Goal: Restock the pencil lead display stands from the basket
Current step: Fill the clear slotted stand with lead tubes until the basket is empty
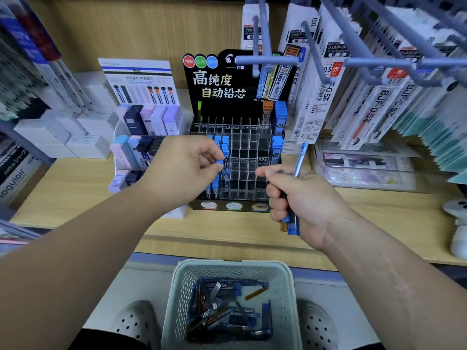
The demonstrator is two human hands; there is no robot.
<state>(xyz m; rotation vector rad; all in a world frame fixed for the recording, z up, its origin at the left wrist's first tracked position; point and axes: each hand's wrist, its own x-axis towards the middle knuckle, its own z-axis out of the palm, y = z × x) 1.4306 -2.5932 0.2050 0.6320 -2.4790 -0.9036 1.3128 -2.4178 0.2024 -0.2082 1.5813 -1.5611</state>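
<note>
A black pencil lead display stand (240, 147) with clear tiered slots stands on the wooden shelf; blue-capped tubes fill its left columns and right edge. My left hand (184, 168) pinches a blue-capped lead tube (220, 163) at a slot in the left columns. My right hand (298, 198) grips a bundle of lead tubes (293, 223), one of them sticking up past my fingers. A pale perforated basket (177, 299) on the floor below holds several more loose tubes.
A white stand with pastel lead cases (149, 137) sits left of the black stand. Grey peg hooks (267, 59) with hanging refill packs jut out above and to the right. White boxes (63, 137) are stacked at the left. My shoes flank the basket.
</note>
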